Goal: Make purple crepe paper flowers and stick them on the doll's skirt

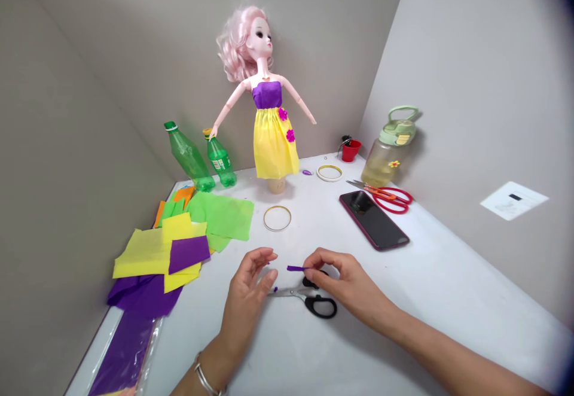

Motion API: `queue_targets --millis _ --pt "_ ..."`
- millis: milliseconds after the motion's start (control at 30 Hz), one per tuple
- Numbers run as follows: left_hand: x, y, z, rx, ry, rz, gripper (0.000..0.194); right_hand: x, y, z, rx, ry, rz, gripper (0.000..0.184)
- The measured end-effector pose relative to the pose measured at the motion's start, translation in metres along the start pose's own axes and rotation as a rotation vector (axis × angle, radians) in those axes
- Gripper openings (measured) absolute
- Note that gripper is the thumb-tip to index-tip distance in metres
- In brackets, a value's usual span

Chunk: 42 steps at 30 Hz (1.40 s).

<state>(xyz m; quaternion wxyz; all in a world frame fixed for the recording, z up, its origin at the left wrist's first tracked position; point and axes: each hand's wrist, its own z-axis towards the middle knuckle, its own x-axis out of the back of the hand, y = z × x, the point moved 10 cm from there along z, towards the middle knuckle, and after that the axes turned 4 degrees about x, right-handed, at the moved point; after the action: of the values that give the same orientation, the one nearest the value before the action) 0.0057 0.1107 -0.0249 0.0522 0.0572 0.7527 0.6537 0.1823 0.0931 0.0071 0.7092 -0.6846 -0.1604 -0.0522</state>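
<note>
Between the thumb and fingers of my right hand (334,273) a narrow purple paper strip (295,268) is pinched, its free end pointing left. My left hand (251,285) is curved with thumb and fingers apart, a short gap from the strip. Black-handled scissors (293,292) lie on the table beneath both hands, blades toward the left. A tiny purple scrap (275,289) shows by my left thumb; whether it touches the thumb or the blade, I cannot tell. Behind stands a pink-haired doll (268,94) in a purple top and yellow skirt with magenta flowers.
Yellow, green and purple paper pieces (188,253) spread at left, near two green bottles (188,157). A bangle (277,219) lies before the doll. At right are a phone (374,221), red-handled scissors (392,195), a water bottle (388,151) and a red pot (350,151).
</note>
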Motion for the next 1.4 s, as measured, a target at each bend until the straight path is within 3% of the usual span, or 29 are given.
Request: queue_targets --millis 100,300,400,800,900,1033,1133,1267,1400 --pt "-0.003 0.010 -0.003 -0.105 -0.013 0.179 0.037 0.000 -0.003 0.000 0.078 0.011 -0.102 0.012" --pt "-0.022 0.034 -0.020 -0.479 -0.076 0.442 0.022 -0.010 -0.014 -0.004 0.295 0.018 -0.372 0.010" --pt "-0.025 0.035 -0.023 -0.533 -0.076 0.527 0.019 -0.015 -0.017 -0.006 0.347 0.003 -0.397 0.011" --pt "-0.025 0.036 -0.021 -0.502 -0.056 0.541 0.008 -0.023 -0.023 -0.009 0.407 -0.045 -0.398 0.013" --pt "-0.024 0.036 -0.021 -0.503 -0.044 0.543 0.010 -0.021 -0.017 -0.008 0.360 -0.031 -0.395 0.006" --pt "-0.020 0.036 -0.019 -0.477 -0.016 0.537 0.012 -0.013 -0.010 -0.005 0.259 -0.007 -0.385 0.019" --pt "-0.016 0.040 -0.016 -0.462 0.008 0.507 0.012 -0.010 -0.010 -0.004 0.249 -0.008 -0.422 0.016" --pt "0.008 0.039 -0.005 -0.338 0.111 0.371 0.007 -0.021 -0.014 -0.008 0.391 -0.074 -0.521 0.018" --pt "0.040 0.019 0.009 -0.143 0.233 0.088 0.011 -0.041 -0.009 -0.009 0.496 -0.183 -0.590 0.020"
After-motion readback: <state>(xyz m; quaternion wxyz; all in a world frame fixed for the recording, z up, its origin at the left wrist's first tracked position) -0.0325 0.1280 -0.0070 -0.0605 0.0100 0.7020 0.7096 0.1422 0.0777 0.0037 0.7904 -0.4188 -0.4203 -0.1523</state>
